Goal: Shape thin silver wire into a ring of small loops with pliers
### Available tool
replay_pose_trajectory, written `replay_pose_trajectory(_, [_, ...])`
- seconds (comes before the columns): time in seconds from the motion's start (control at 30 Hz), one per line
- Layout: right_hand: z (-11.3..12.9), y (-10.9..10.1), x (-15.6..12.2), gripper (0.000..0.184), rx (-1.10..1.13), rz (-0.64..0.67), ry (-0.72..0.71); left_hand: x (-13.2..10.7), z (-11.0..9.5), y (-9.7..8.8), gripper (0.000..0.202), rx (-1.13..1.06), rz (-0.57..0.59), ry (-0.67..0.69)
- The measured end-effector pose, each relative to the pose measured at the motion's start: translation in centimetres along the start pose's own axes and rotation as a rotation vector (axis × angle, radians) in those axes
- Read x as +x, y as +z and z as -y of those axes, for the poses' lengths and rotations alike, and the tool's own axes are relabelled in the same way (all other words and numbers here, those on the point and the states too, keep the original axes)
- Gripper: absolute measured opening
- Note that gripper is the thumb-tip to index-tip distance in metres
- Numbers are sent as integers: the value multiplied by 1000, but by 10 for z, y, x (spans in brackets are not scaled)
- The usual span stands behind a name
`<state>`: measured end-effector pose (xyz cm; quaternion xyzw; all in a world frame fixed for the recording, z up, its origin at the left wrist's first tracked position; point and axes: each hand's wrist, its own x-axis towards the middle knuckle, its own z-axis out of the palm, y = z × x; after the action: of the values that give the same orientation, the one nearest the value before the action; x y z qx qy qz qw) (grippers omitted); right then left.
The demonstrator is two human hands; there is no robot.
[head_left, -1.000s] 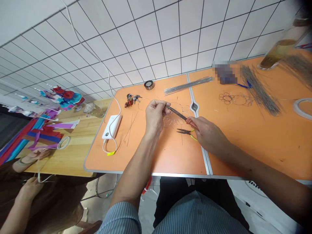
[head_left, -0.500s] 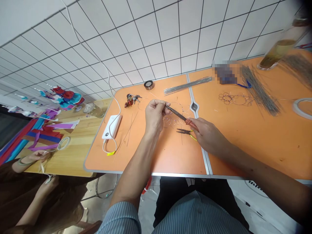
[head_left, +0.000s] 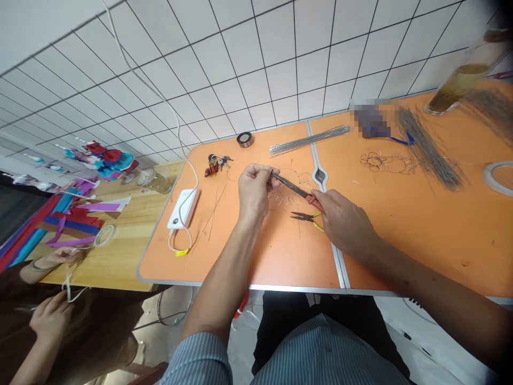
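My left hand [head_left: 255, 188] is closed in a pinch on thin wire beside a looped wire shape [head_left: 285, 201], whose fine strands show just to its right. My right hand [head_left: 345, 216] is wrapped round the red handle of a long, dark metal tool [head_left: 294, 186]. The tool slants up to the left, and its far tip meets the fingers of my left hand; the exact contact is hidden. Under the tool and near my right hand, needle-nose pliers [head_left: 306, 217] with yellow handles lie on the orange table [head_left: 288, 256].
Keys [head_left: 218, 164], a tape roll [head_left: 245, 139], a white power bank [head_left: 183, 208] with a cable and a bundle of wire rods [head_left: 308, 140] lie around. More wire [head_left: 430, 149] and a cup [head_left: 455, 88] are at right. Another person's hands [head_left: 52, 315] hold white cord at left.
My hands stay nearly in place, with the right hand and tool shifted only slightly. The other person's lower hand has moved left and the white cord has changed shape.
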<state>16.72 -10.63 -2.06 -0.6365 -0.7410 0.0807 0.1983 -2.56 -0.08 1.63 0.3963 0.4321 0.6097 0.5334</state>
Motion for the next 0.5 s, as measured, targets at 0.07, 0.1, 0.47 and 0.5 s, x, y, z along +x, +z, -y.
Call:
replay_pose_trajectory(0.07, [0, 1, 0, 43, -28, -9, -6, 0, 1, -1, 20, -4, 3, 3])
replay_pose_trajectory(0.1, [-1, 1, -1, 43, -37, -12, -10, 0, 1, -1, 21, -8, 5, 6])
replay_pose_trajectory(0.47, [-1, 0, 0, 40, -24, -12, -20, 0, 1, -1, 20, -10, 9, 8])
replay_pose_trajectory(0.5, [-1, 1, -1, 40, -15, -11, -21, 0, 1, -1, 20, -11, 12, 7])
